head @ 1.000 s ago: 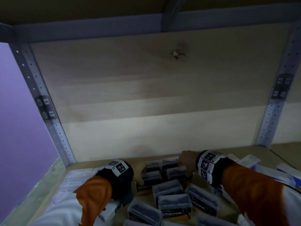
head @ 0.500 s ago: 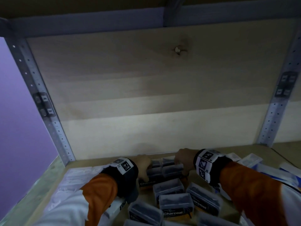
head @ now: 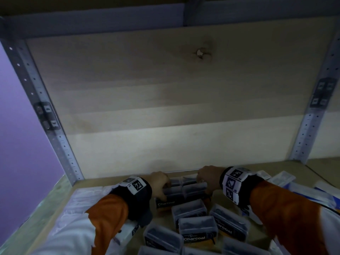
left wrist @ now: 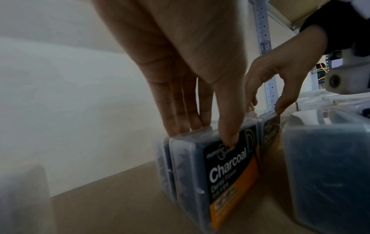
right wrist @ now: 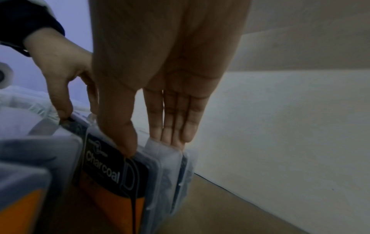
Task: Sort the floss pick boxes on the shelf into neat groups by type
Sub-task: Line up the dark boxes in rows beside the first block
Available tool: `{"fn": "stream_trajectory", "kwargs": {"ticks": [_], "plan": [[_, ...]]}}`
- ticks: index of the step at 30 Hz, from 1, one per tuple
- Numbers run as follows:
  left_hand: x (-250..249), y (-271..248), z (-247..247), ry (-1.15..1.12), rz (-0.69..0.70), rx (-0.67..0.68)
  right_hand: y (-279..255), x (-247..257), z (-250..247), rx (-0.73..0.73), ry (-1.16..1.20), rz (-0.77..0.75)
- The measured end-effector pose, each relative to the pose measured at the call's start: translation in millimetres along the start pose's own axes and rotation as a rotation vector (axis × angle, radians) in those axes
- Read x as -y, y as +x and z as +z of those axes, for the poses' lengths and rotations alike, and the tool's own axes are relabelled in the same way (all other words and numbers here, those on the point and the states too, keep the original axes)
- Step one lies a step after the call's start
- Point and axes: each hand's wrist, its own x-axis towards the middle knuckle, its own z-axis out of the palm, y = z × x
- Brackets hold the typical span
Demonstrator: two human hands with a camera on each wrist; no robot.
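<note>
Several clear charcoal floss pick boxes (head: 184,189) stand on edge in a tight two-by-two block near the shelf's back wall. My left hand (head: 160,183) holds the block's left end, and my right hand (head: 207,178) holds its right end. In the left wrist view my left hand (left wrist: 208,134) pinches two boxes (left wrist: 230,174), with the thumb on the black-and-orange label and the fingers behind. In the right wrist view my right hand (right wrist: 150,145) pinches its two boxes (right wrist: 112,174) the same way.
More charcoal boxes (head: 197,230) lie loose and askew in front of the block. White floss packs (head: 81,201) lie at the left; white and blue packs (head: 287,183) at the right. The pale back wall (head: 165,144) stands just behind the block.
Both hands have slid the upright charcoal boxes away from me toward the back wall and closed them into one tight block.
</note>
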Motion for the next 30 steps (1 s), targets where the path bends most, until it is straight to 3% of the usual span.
{"fn": "stream_trajectory", "kwargs": {"ticks": [9,15,20,30], "plan": [[0,2,-5,-0.024,0.007,-0.008,10,-7,1,-0.044,0.052,-0.013],[-1,10,-5,-0.005,-0.048,0.043,24,-13,12,-0.071,0.060,0.065],[-2,14,-2,0.012,-0.089,0.055,30,-17,19,-0.134,0.107,0.228],[-1,17,-2,0.030,-0.089,0.038,33,-19,21,-0.132,0.097,0.250]]}}
